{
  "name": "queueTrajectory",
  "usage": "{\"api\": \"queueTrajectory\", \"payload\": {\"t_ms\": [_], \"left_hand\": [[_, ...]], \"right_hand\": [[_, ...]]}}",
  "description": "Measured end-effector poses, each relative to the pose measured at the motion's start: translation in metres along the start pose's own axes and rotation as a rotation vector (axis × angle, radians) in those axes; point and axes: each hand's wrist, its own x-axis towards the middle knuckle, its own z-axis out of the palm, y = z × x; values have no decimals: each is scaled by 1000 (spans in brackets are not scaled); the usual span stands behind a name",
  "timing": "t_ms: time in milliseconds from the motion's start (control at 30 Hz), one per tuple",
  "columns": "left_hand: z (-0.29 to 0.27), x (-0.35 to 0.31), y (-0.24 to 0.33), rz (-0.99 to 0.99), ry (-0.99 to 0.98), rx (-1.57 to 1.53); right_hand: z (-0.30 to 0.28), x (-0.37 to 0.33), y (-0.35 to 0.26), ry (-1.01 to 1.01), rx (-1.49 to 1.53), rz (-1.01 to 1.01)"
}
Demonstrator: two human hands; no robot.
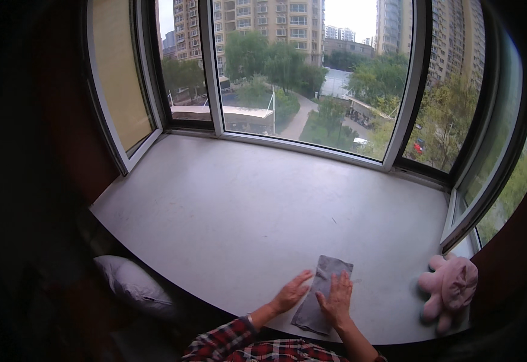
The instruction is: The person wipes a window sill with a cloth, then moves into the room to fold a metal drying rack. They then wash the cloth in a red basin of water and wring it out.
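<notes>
Directly under right hand: grey cloth.

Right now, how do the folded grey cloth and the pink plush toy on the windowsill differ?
The folded grey cloth lies flat and thin; the pink plush toy is puffy with stubby limbs. The cloth sits under the right hand, with the left hand at its edge; the toy lies untouched by the right window frame. Both rest on the pale windowsill.

Soft overcast daylight enters through the curved bay window; corners fall black, and straight frames bow outward.
</notes>
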Motion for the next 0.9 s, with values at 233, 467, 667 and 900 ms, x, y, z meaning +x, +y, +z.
{"api": "queueTrajectory", "payload": {"t_ms": [233, 467, 667, 900], "left_hand": [[-161, -101, -33, -242, 348, 1022], [-175, -108, -24, -470, 335, 1063], [-179, -108, -26, -403, 402, 1006], [-182, -113, -33, -422, 390, 1000]], "right_hand": [[38, 36, -39, -271, -134, 65], [105, 88, -98, -263, -148, -143], [153, 125, -187, -473, -33, -505], [198, 195, -199, -505, 29, -538]]}}
